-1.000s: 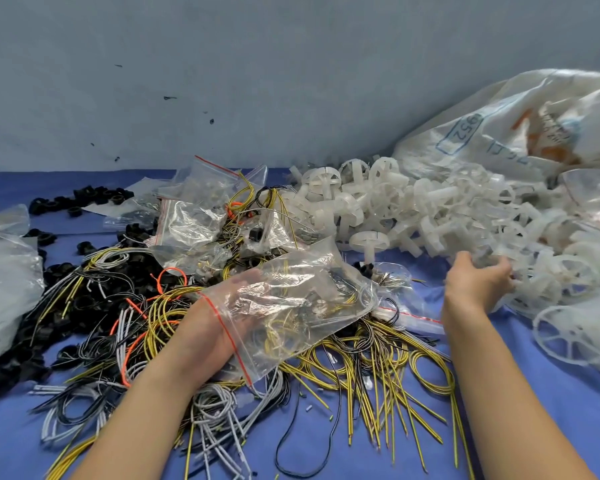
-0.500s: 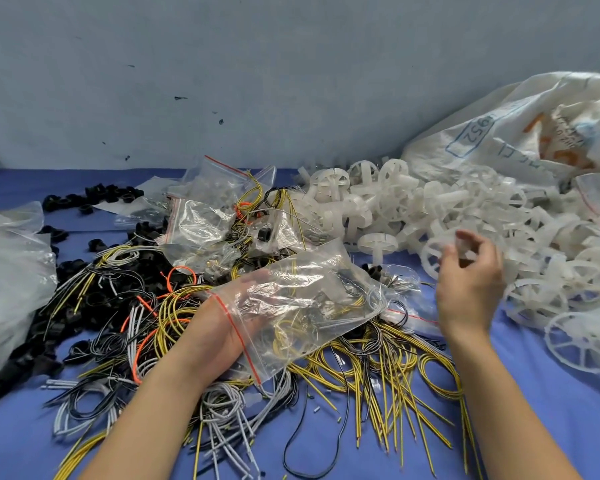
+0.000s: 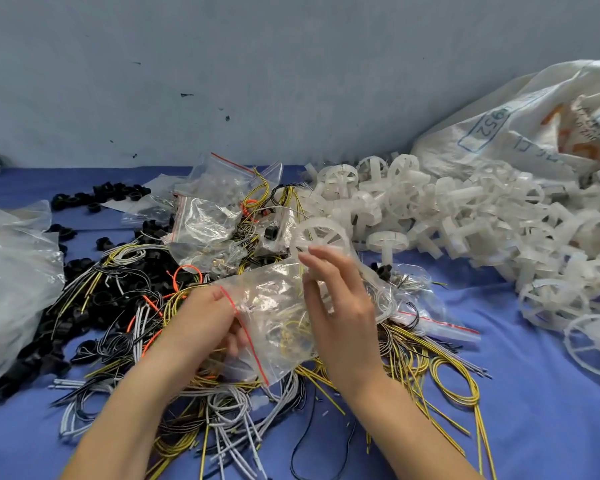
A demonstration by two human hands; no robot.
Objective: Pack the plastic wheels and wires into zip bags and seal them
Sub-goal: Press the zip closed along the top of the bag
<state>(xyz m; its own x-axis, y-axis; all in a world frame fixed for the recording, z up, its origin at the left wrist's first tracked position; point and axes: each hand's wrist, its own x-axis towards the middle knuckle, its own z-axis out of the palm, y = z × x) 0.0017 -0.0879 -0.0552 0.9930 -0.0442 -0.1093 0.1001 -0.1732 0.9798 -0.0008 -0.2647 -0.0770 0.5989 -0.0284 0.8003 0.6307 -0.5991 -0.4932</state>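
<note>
Two hands are over the wire heap [image 3: 426,362] as I watch. My left hand [image 3: 205,320] grips the red-striped mouth of a clear zip bag [image 3: 274,306], fingers curled under its edge. My right hand [image 3: 343,313] holds a white spoked wheel [image 3: 321,233] by its fingertips at the bag's upper edge. Yellow wires show inside the bag. The wheel pile [image 3: 465,216] lies to the right on the blue cloth [image 3: 541,393].

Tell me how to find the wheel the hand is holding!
Find the big heap of white wheels on the blue cloth. Just left of it, the right hand pinches one wheel beside the clear zip bag. Only this wheel is being held.
</note>
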